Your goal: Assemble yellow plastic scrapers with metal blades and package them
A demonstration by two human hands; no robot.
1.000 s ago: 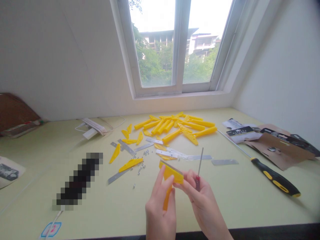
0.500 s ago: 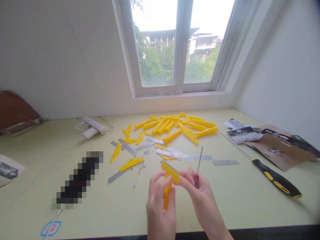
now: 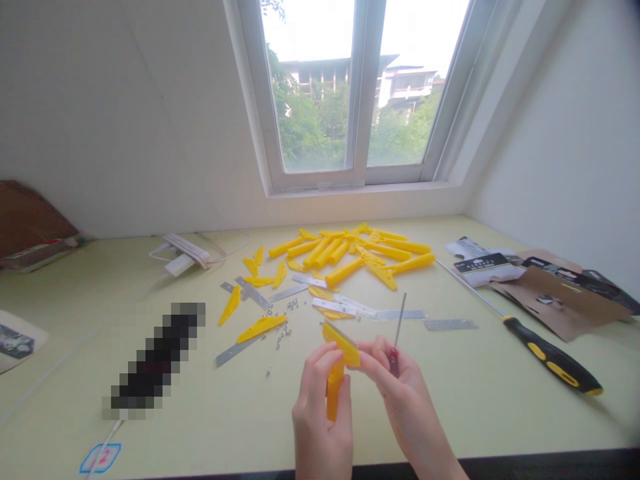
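1. The left hand (image 3: 323,417) is gripping a yellow plastic T-shaped scraper (image 3: 341,347), its bent fingers lying around the handle; the scraper is standing head-up above the pale yellow-green table (image 3: 200,433), a grey strip showing along its head.
2. The right hand (image 3: 403,393) is touching the right end of the scraper's head with its fingertips, while its curled fingers are holding a slim red-handled screwdriver (image 3: 394,361), shaft upward, just right of the scraper.
3. Beyond the scraper, yellow plastic tube-shaped handles (image 3: 345,271) are lying heaped.
4. Left of and beyond the scraper, yellow plastic wedge-shaped pieces (image 3: 263,327) and small silvery metal fasteners (image 3: 293,303) are lying scattered.
5. Flat grey metal strips (image 3: 400,315) are lying beyond the scraper, on both sides.
6. Well right of the scraper, a long black-and-yellow-handled screwdriver (image 3: 555,359) is resting.
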